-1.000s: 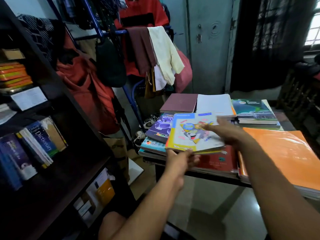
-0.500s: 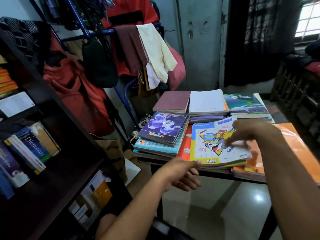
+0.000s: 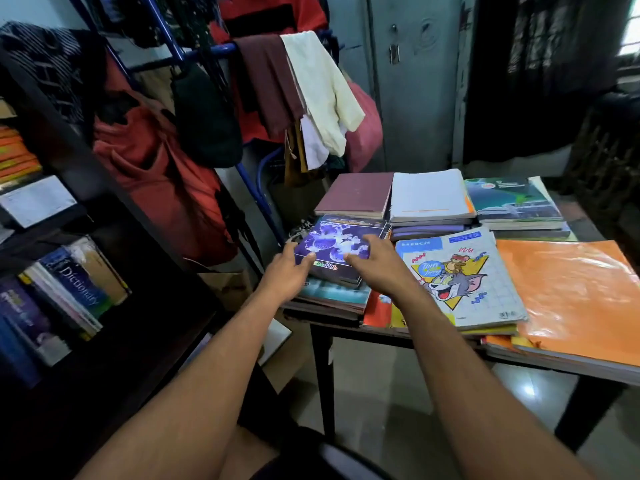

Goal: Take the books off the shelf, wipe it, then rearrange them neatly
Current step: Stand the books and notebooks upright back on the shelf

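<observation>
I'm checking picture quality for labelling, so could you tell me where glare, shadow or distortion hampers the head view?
Head view: glare whitens the orange folder and floor tiles; the bookshelf sits in deep shadow; wide-angle bending curves the frame edges; both hands look slightly soft.

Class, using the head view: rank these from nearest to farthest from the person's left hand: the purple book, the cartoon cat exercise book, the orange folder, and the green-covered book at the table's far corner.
Measured from the left hand:
1. Purple book: under its fingertips, front left stack.
2. Cartoon cat exercise book: middle front, to the right.
3. Green-covered book and orange folder: too close to call; one far back right, one front right.
</observation>
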